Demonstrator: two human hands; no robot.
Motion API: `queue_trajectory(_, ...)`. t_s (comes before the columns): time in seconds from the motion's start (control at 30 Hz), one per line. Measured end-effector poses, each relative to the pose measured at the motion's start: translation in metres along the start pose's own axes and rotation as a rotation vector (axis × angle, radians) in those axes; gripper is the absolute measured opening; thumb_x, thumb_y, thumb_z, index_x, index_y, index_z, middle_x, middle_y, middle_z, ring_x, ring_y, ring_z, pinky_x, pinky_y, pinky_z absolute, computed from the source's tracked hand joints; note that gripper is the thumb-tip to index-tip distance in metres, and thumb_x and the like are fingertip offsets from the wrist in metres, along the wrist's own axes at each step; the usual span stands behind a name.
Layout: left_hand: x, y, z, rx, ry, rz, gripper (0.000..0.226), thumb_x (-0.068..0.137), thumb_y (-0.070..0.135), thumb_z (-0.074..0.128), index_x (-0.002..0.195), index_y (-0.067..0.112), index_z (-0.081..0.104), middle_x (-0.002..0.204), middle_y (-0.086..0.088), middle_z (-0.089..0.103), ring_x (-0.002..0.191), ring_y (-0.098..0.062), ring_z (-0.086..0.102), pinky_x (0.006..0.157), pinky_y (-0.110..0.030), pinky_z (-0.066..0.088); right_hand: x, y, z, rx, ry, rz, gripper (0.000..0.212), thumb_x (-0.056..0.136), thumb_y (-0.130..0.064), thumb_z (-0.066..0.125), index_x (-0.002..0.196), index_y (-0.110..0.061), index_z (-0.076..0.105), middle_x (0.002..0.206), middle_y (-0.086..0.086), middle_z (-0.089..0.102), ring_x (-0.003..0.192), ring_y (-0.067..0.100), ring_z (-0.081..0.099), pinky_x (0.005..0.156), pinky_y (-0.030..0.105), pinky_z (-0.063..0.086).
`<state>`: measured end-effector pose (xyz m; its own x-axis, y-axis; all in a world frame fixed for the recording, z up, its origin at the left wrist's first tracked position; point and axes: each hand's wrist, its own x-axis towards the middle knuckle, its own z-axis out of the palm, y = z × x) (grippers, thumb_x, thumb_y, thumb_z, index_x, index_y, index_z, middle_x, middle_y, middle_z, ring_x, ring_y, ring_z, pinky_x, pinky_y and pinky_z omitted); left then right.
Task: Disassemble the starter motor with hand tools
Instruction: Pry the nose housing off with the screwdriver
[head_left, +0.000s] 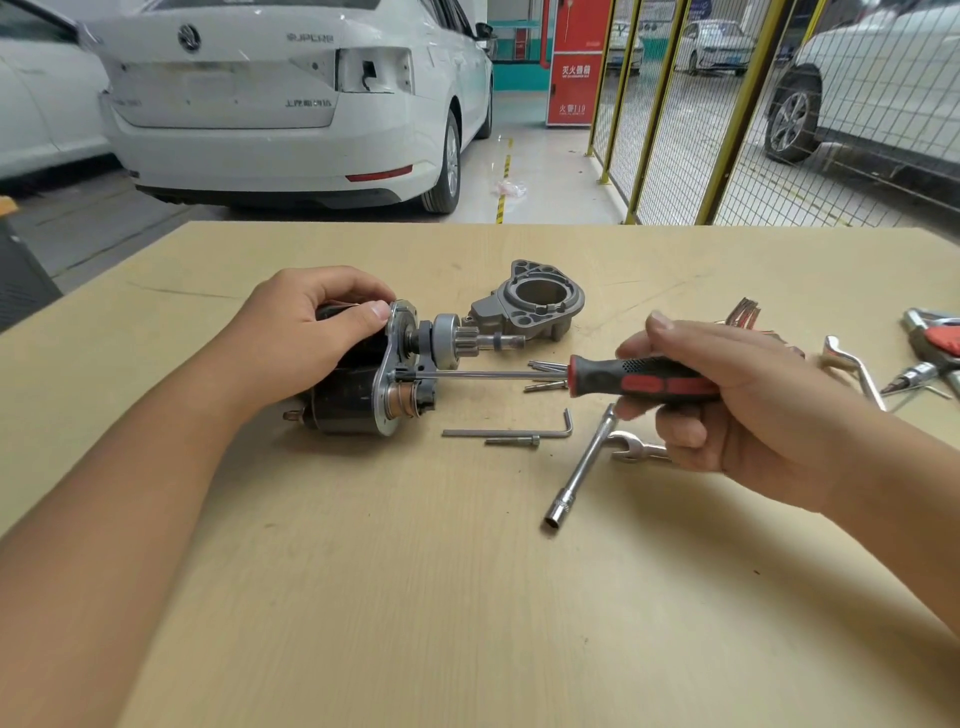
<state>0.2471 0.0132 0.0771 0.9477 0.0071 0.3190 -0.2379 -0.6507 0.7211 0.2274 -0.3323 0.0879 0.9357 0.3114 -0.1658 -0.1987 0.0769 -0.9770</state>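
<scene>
Head view: The starter motor (363, 374) lies on its side on the table (415, 571), left of centre. The left hand (306, 322) grips its upper body, thumb against the metal plate. The right hand (727, 395) holds the screwdriver (639, 376) by its red-black handle, fingers curled round it; the shaft runs level, tip at the plate. The removed housing (535, 304) sits just behind.

wooden table (363, 597) | starter motor (358, 384) | housing (535, 306) | hex key (514, 431) | socket wrench (576, 478) | spanner (636, 448)
</scene>
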Motion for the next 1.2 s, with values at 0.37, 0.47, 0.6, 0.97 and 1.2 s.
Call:
queue_trajectory(0.37, -0.0010, 0.0016, -0.0004, -0.003, -0.002, -0.010, 0.014, 0.100, 0.030, 0.066, 0.103, 0.039, 0.077, 0.099, 0.024, 0.075, 0.096, 0.004, 0.067, 0.087, -0.028, 0.050, 0.0002, 0.0006, -0.0039, 0.063, -0.075, -0.125, 0.054, 0.054, 0.000, 0.088, 0.103, -0.010, 0.069, 0.077, 0.011, 0.062, 0.055, 0.017, 0.047, 0.053, 0.032, 0.049)
queue_trajectory(0.47, -0.0007, 0.0013, -0.0008, 0.000, -0.002, -0.011, 0.014, 0.100, 0.031, 0.066, 0.103, 0.040, 0.077, 0.099, 0.023, 0.075, 0.097, 0.001, 0.068, 0.087, -0.029, 0.051, -0.0014, -0.0014, 0.0013, 0.032, -0.048, -0.044, 0.034, 0.073, -0.033, 0.078, 0.098, -0.011, 0.072, 0.077, 0.020, 0.065, 0.048, 0.019, 0.048, 0.046, 0.030, 0.048)
queue_trajectory(0.6, -0.0008, 0.0009, -0.0008, -0.002, -0.004, -0.008, 0.014, 0.100, 0.031, 0.067, 0.103, 0.040, 0.077, 0.098, 0.024, 0.074, 0.095, 0.004, 0.067, 0.086, -0.028, 0.050, -0.0022, -0.0038, 0.0005, 0.007, -0.012, -0.031, 0.027, 0.079, -0.032, 0.070, 0.097, -0.012, 0.072, 0.076, 0.024, 0.063, 0.043, 0.018, 0.043, 0.040, 0.027, 0.042)
queue_trajectory(0.97, 0.0003, -0.0008, 0.0000, -0.002, -0.001, 0.008, 0.015, 0.100, 0.029, 0.067, 0.102, 0.039, 0.077, 0.097, 0.022, 0.075, 0.095, 0.002, 0.068, 0.085, -0.027, 0.049, -0.0005, -0.0030, 0.0011, 0.057, -0.025, -0.032, 0.035, 0.075, -0.034, 0.074, 0.100, -0.010, 0.069, 0.081, 0.022, 0.067, 0.050, 0.019, 0.048, 0.045, 0.029, 0.046)
queue_trajectory(1.2, 0.0004, 0.0005, 0.0002, -0.001, 0.003, -0.001, 0.014, 0.100, 0.029, 0.067, 0.102, 0.038, 0.077, 0.097, 0.024, 0.075, 0.094, 0.005, 0.067, 0.084, -0.025, 0.048, 0.0004, -0.0019, -0.0060, 0.081, -0.073, -0.098, 0.036, 0.068, -0.008, 0.075, 0.103, -0.011, 0.069, 0.080, 0.016, 0.063, 0.056, 0.019, 0.047, 0.053, 0.030, 0.044)
